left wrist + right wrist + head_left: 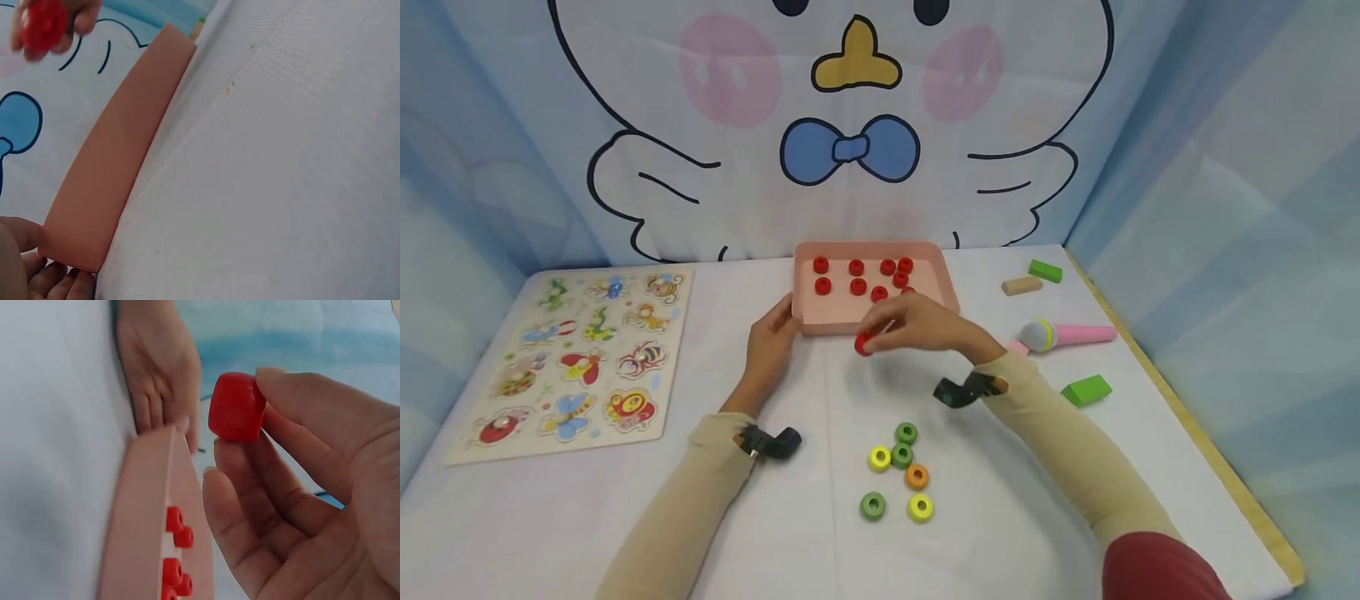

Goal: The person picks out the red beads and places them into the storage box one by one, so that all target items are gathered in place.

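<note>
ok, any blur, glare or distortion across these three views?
Head view: even soft light, no glare, wide-angle bowing at the edges. Left wrist view: the red ring is blurred, the pink tray wall soft. Right wrist view: the right hand fills the frame, sharp enough.

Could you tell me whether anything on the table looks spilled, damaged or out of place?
Nothing stands out. The red rings lie inside the pink tray, the right hand pinches one red ring, and the green, yellow and orange rings sit clustered on the cloth.
</note>
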